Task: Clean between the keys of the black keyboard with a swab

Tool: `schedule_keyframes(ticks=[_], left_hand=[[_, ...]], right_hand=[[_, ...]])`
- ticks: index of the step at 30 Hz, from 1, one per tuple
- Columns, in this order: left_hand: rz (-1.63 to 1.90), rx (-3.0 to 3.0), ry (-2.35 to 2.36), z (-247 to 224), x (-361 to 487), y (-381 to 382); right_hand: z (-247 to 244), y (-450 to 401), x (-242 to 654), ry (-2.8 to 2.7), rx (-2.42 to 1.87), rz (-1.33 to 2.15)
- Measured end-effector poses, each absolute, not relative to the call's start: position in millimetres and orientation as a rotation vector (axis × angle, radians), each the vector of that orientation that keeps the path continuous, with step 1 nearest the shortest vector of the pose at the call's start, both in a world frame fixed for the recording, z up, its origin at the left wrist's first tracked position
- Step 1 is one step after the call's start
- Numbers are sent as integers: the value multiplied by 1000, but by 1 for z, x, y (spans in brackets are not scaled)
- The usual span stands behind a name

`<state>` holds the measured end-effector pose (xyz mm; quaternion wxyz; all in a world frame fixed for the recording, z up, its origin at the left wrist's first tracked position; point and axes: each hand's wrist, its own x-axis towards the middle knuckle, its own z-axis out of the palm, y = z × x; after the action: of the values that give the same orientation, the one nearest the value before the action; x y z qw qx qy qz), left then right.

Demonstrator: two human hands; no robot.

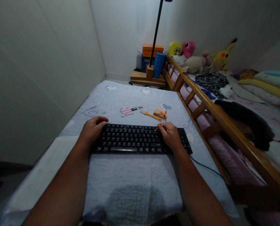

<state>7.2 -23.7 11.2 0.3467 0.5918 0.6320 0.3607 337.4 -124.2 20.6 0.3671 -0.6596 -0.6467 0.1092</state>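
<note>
A black keyboard (130, 139) lies flat on the pale quilted cover in front of me. My left hand (91, 130) is wrapped round its left end, thumb near the upper corner. My right hand (170, 135) rests over the keys at the right, pinching a thin white stick that looks like a cotton swab (157, 127); its tip is near the upper right keys. Behind the keyboard lie a yellow-handled brush (153, 116), a crumpled orange cloth (160, 113), a small tool with a black grip and metal prongs (137, 108), and another cotton swab (127, 115).
A wooden bed rail (201, 100) runs along the right, with plush toys (189, 50) and folded bedding (269, 84) beyond it. The keyboard's cable (208, 168) trails right. A wooden stand (149, 77) with a black pole is at the back; a wall (36, 62) rises at left.
</note>
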Motion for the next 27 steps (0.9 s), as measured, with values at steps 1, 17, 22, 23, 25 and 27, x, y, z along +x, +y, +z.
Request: schedule_keyframes(ticks=[1, 17, 22, 23, 25, 27], left_hand=[[945, 1522, 1637, 12, 7, -24], [1010, 1416, 1602, 15, 8, -25], [1003, 1406, 1612, 14, 8, -26], [1002, 1408, 1609, 13, 8, -25], [1003, 1412, 1600, 12, 7, -25], [1009, 1414, 1590, 10, 7, -24]], right_hand=[[20, -124, 336, -1668, -1684, 279], [17, -124, 326, -1732, -1605, 297], [21, -126, 325, -1761, -1582, 311], [21, -126, 325, -1765, -1578, 316], [21, -126, 324, -1767, -1580, 317], [20, -126, 325, -1760, -1588, 300]])
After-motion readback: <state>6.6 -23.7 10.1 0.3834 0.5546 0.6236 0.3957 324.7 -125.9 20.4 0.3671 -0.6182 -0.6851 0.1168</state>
